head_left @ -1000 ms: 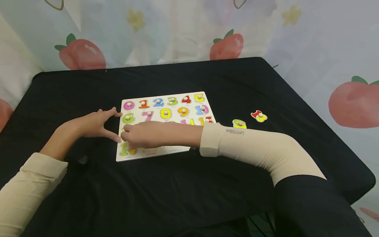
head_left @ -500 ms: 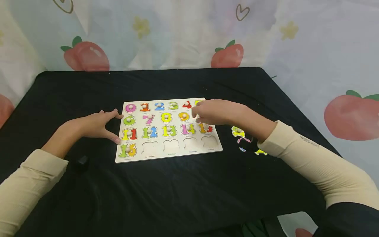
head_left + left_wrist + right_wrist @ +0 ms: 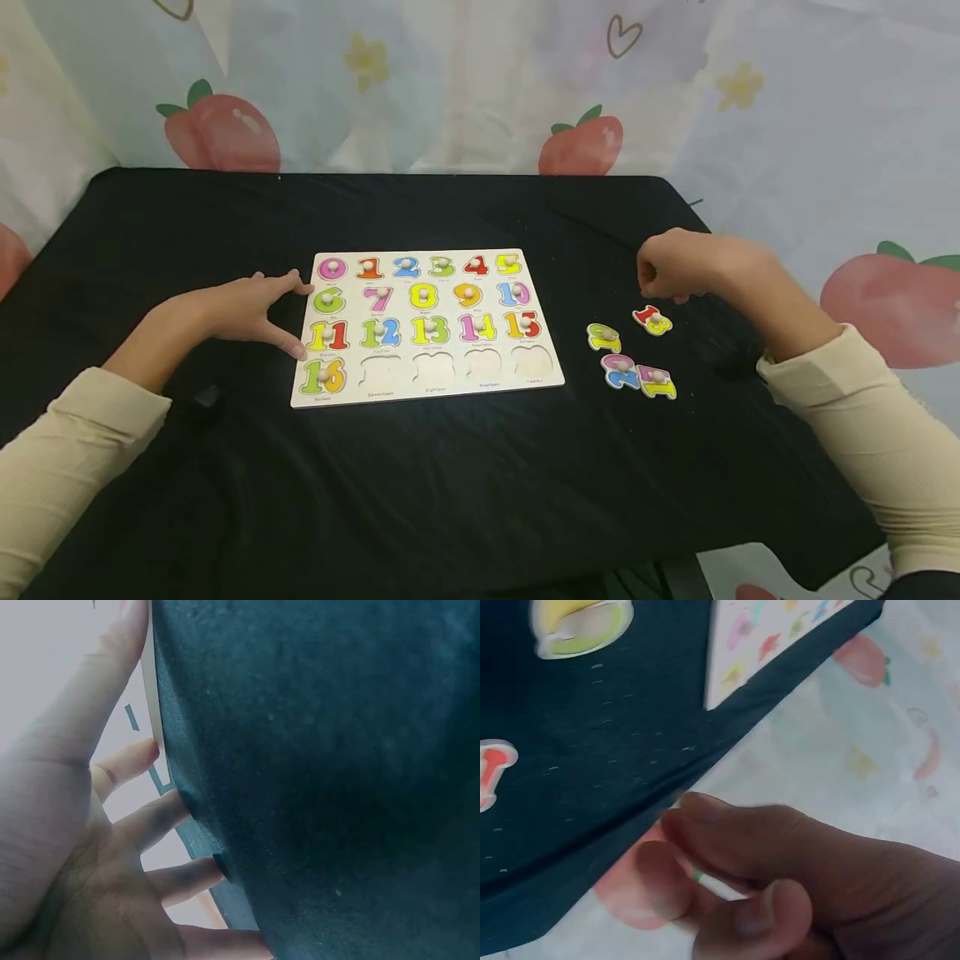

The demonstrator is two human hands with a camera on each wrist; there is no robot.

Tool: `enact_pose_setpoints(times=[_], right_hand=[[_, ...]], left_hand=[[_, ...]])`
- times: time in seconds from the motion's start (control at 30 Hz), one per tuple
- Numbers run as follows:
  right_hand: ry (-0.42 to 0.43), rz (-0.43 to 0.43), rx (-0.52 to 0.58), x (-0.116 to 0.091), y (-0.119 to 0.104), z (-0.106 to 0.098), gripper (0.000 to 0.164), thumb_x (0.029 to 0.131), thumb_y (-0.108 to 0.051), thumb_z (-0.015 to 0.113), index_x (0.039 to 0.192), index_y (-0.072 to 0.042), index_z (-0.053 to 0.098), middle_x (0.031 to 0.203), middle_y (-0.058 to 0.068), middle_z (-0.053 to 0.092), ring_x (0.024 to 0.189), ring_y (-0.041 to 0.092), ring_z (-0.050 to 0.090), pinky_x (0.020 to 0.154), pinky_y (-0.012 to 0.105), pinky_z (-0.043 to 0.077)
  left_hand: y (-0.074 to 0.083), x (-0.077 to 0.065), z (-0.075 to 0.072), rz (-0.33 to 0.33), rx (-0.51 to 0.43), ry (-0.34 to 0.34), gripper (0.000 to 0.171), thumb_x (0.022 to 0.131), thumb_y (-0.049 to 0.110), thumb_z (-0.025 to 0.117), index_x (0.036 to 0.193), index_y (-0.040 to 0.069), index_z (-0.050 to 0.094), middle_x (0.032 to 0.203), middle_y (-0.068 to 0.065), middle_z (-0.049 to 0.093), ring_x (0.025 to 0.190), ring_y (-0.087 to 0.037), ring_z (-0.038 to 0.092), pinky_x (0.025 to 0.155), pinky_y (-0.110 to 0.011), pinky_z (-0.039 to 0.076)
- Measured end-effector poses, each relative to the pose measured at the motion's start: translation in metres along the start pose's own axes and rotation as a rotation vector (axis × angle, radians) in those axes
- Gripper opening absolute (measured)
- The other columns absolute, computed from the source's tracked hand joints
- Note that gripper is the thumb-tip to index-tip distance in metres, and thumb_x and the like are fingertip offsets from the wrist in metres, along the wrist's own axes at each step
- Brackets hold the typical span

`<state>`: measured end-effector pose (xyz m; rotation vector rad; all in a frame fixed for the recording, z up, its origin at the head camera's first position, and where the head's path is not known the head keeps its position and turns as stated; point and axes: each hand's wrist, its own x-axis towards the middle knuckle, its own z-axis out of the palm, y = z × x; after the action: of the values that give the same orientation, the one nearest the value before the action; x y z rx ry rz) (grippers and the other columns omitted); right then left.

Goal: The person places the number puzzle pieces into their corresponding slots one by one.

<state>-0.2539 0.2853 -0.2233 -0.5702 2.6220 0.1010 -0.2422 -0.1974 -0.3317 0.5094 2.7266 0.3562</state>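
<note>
A white number puzzle board (image 3: 390,367) lies on the black-covered table, with knobbed number pieces in its upper rows and a green-and-orange 16 piece (image 3: 323,377) at its bottom left. My left hand (image 3: 228,312) touches the board's left edge with thumb and fingers spread; the left wrist view shows the straight fingers (image 3: 161,821) along that edge. My right hand (image 3: 686,262) hovers at the right, fingers loosely curled and holding nothing. Just below it lies a red-and-yellow 18 piece (image 3: 652,320). Nearby are a yellow-green piece (image 3: 603,337), a pink-and-blue piece (image 3: 620,372) and a pink-and-yellow piece (image 3: 656,382).
Several cut-out recesses (image 3: 432,369) run along the board's bottom row. A black cloth (image 3: 420,500) covers the table up to its far edge. Behind stands a pale curtain (image 3: 465,83) printed with peaches.
My right hand has swung from the board's lower left across to the right, above the loose pieces, uncovering the board. My left hand has stayed at the left edge.
</note>
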Motion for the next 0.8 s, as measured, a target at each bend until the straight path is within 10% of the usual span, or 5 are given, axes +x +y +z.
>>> enact_pose_setpoints(times=[0.33, 0.8], right_hand=[[-0.319, 0.052, 0.106, -0.007, 0.017, 0.052, 0.010, 0.084, -0.015, 0.068, 0.084, -0.009, 0.061, 0.072, 0.002, 0.059, 0.062, 0.014, 0.055, 0.057, 0.031, 0.048], [-0.285, 0.013, 0.104, -0.013, 0.014, 0.053, 0.006, 0.081, -0.012, 0.064, 0.083, -0.012, 0.059, 0.069, 0.000, 0.056, 0.060, 0.015, 0.052, 0.052, 0.030, 0.042]], left_hand=[[-0.001, 0.000, 0.000, 0.009, 0.024, 0.016, 0.109, 0.058, 0.061, 0.079, 0.140, 0.003, 0.036, 0.141, -0.033, 0.029, 0.122, -0.060, 0.024, 0.088, -0.067, 0.034], [0.000, 0.001, 0.000, 0.006, 0.028, 0.020, 0.108, 0.058, 0.060, 0.079, 0.140, 0.004, 0.036, 0.141, -0.034, 0.029, 0.123, -0.060, 0.023, 0.088, -0.068, 0.034]])
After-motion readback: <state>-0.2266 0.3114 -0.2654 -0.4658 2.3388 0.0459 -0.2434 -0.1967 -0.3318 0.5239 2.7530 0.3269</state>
